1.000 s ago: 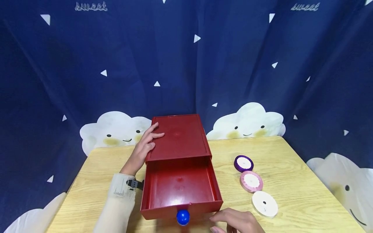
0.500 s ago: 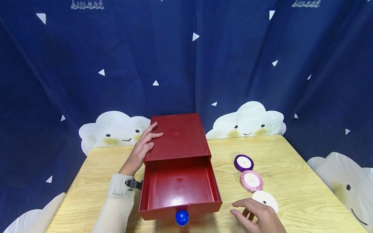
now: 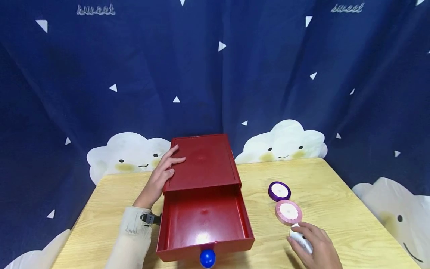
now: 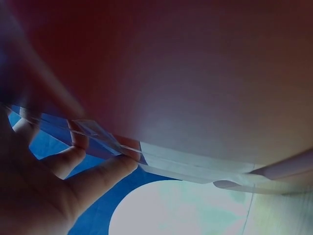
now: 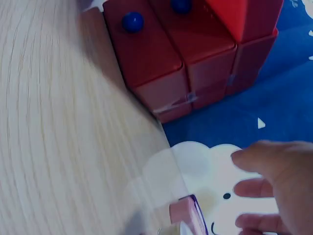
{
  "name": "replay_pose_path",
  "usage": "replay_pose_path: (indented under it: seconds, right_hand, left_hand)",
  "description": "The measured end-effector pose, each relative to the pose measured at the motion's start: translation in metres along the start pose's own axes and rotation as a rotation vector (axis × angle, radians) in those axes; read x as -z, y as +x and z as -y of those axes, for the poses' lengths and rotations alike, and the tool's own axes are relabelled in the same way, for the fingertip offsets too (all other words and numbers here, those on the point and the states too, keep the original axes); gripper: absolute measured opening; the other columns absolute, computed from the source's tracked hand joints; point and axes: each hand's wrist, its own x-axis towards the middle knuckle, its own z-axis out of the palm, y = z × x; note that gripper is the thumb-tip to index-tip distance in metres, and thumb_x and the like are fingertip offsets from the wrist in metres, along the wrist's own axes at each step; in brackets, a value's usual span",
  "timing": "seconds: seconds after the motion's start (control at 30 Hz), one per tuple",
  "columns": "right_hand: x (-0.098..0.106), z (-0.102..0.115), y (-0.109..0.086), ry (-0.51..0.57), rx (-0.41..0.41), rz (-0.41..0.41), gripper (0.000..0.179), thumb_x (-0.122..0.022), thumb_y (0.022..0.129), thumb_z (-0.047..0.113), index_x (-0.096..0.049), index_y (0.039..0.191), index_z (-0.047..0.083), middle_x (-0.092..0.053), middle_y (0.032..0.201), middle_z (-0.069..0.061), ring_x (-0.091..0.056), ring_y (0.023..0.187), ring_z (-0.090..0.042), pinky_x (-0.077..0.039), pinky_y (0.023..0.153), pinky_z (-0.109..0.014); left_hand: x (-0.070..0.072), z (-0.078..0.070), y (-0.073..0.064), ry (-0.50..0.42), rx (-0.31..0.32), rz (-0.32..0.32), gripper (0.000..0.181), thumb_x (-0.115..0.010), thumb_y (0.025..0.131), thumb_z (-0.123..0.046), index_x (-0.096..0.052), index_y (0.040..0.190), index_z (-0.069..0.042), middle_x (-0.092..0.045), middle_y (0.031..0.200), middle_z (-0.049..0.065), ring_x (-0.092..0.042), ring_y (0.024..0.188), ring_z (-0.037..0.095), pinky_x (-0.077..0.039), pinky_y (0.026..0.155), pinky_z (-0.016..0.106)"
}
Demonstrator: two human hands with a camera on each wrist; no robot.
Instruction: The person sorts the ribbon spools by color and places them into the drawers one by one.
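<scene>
A red drawer box (image 3: 201, 160) stands on the wooden table with its top drawer (image 3: 206, 220) pulled out, showing a bare inside and a blue round knob (image 3: 207, 258). My left hand (image 3: 160, 179) rests on the box's top left edge, fingers spread; in the left wrist view the red surface fills most of the picture. My right hand (image 3: 315, 243) is over a white ribbon spool (image 3: 299, 238), thumb at its near left side and fingers across its far part. In the right wrist view the right hand's fingers (image 5: 254, 188) look apart from the spools; contact is partly hidden.
Just behind the white spool lie a pink ribbon spool (image 3: 288, 212) and a purple ribbon spool (image 3: 279, 191). More closed drawers with blue knobs (image 5: 132, 22) show in the right wrist view. A dark blue cloud-print curtain (image 3: 201, 74) hangs behind the table (image 3: 258, 224).
My right hand has left the drawer's front right corner and moved right to the white spool. The left hand stays on the box. The head view has shifted slightly.
</scene>
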Motion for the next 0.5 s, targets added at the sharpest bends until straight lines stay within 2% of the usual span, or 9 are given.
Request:
replay_pose_path:
  seconds: [0.17,0.3,0.4,0.5]
  right_hand:
    - [-0.001,-0.015,-0.007,-0.057,-0.033,-0.015,0.035,-0.082,0.056,0.025,-0.066,0.087,0.018,-0.060,0.096,-0.011,-0.053,0.086,-0.031,-0.036,0.069,-0.043]
    - [-0.004,-0.022,-0.006,-0.097,-0.058,0.023,0.039,-0.082,0.056,0.030,-0.067,0.090,0.016,-0.059,0.099,-0.017,-0.052,0.087,-0.039,-0.038,0.068,-0.052]
    - [-0.003,-0.025,-0.005,-0.138,-0.119,0.105,0.047,-0.080,0.058,0.039,-0.067,0.097,0.016,-0.058,0.104,-0.020,-0.051,0.090,-0.041,-0.038,0.070,-0.054]
    - [-0.001,-0.029,-0.004,-0.159,-0.193,0.232,0.059,-0.074,0.062,0.051,-0.065,0.105,0.012,-0.054,0.109,-0.025,-0.049,0.092,-0.044,-0.038,0.072,-0.056]
  left_hand:
    - [-0.003,0.001,-0.005,-0.010,0.021,0.020,0.040,-0.035,0.086,0.000,-0.051,0.123,0.000,-0.016,0.148,0.011,-0.009,0.135,0.027,-0.015,0.100,0.056]
    - [-0.001,0.001,-0.004,-0.003,-0.003,-0.004,0.040,-0.034,0.085,0.001,-0.052,0.121,0.001,-0.018,0.147,0.012,-0.010,0.135,0.028,-0.015,0.099,0.055]
    - [0.001,0.000,-0.002,0.004,-0.020,-0.010,0.041,-0.033,0.085,0.001,-0.052,0.121,0.002,-0.018,0.147,0.013,-0.010,0.135,0.029,-0.014,0.099,0.056]
    - [0.002,0.000,-0.001,-0.001,-0.019,0.001,0.041,-0.033,0.085,0.002,-0.052,0.121,0.003,-0.017,0.147,0.014,-0.010,0.135,0.030,-0.014,0.099,0.057]
